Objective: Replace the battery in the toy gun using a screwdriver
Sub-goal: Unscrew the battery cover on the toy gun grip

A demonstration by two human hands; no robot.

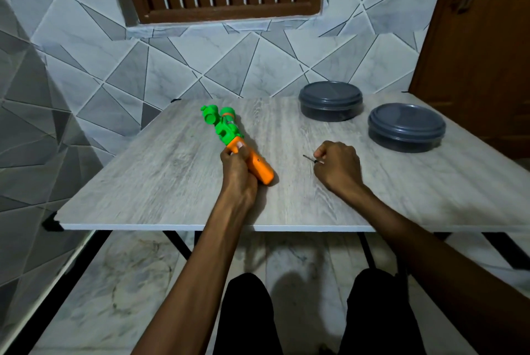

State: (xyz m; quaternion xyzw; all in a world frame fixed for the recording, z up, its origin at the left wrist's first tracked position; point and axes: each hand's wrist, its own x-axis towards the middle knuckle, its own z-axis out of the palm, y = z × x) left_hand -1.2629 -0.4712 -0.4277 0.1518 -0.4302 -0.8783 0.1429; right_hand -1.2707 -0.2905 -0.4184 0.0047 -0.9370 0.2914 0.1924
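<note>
A toy gun (229, 132) with a green front and an orange grip lies on the grey wooden table (172, 182), left of centre. My left hand (238, 171) is shut around its orange grip, thumb on top near the green part. A small screw hole shows on the orange grip. To the right, my right hand (338, 165) is closed on a small screwdriver (311, 158). Its thin metal tip pokes out to the left, toward the gun, a short way apart from it. The handle is hidden inside my fist.
Two round dark grey lidded containers stand at the back right of the table, one (330, 101) near the wall, the other (406, 127) closer to the right edge. A tiled wall runs behind and left. A brown door is at right. My knees are below the table's front edge.
</note>
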